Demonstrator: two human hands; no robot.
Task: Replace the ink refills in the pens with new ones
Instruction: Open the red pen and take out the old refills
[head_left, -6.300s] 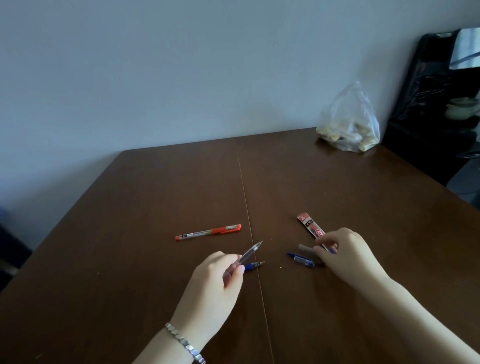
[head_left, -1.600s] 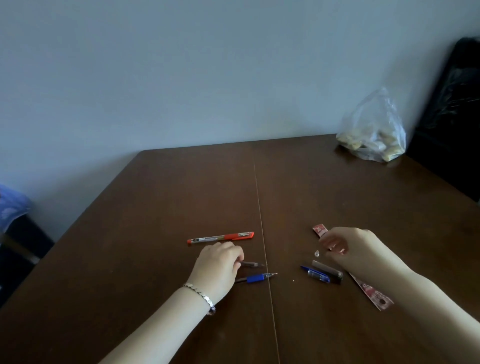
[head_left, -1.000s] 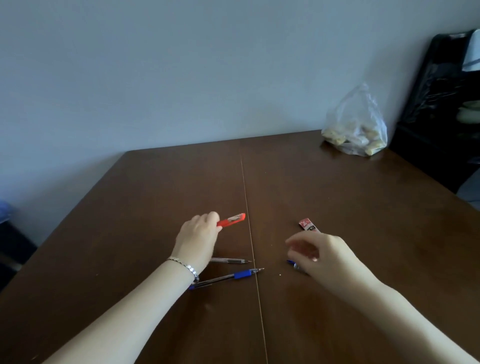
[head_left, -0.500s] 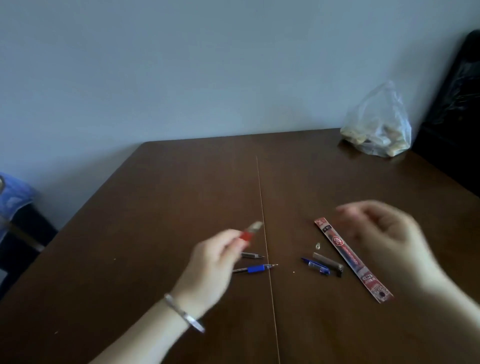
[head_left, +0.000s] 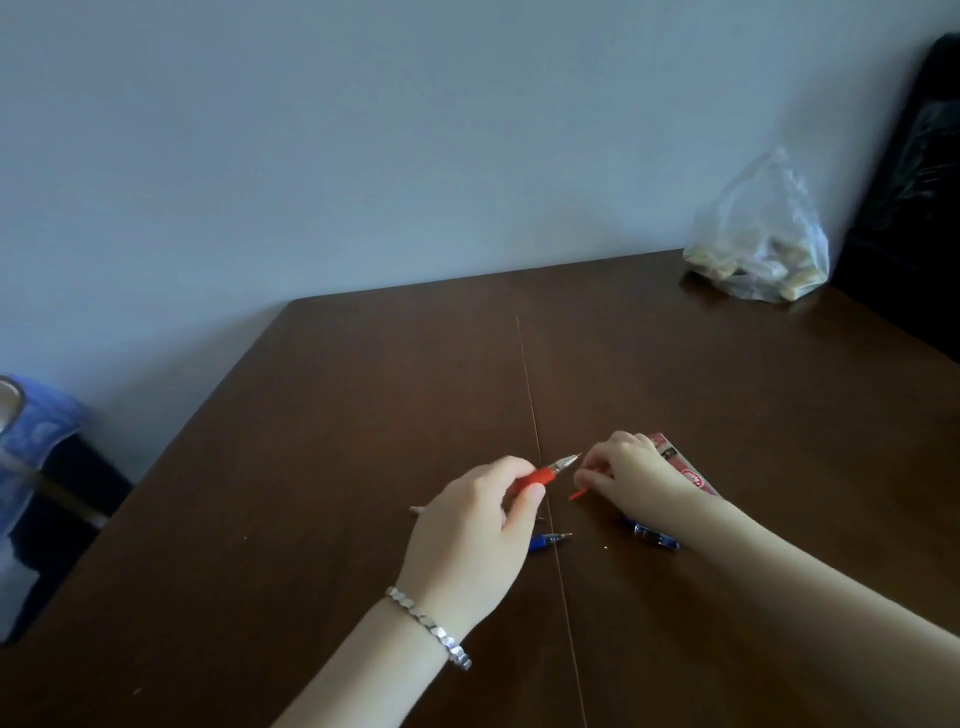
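left hand (head_left: 467, 540) grips red pen (head_left: 545, 474), tip pointing up-right; right hand (head_left: 631, 470) perhaps pinching cap.

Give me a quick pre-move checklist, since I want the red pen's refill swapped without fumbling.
1. Red pen gripped in left hand: ok.
2. Pen tip bare and pointing at right hand: ok.
3. Thin red piece pinched in right hand, possibly the cap: cannot tell.
4. Refill packet within reach by right hand: ok.
5. Old refill out of barrel: cannot tell.
6. Blue pen parts clear of working spot: ok.
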